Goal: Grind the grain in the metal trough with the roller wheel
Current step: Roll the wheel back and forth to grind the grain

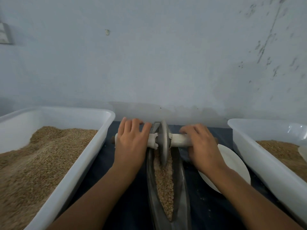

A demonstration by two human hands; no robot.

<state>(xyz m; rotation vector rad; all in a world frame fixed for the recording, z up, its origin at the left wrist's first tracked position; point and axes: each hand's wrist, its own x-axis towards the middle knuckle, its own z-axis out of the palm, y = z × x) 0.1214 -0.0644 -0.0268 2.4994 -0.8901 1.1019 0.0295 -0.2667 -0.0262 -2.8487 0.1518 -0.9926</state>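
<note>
A grey metal roller wheel (163,143) is stood upright in the far end of a long, narrow metal trough (182,188), on a bed of tan grain (164,180). Its white-wrapped axle handle (178,140) is held on both sides: the left hand (131,143) lies over the left stub with fingers (134,122) curled forward, the right hand (202,143) is wrapped round the right stub. Two white plastic tubs (93,146) of grain (one at each side) are set on the dark-covered counter (132,205).
</note>
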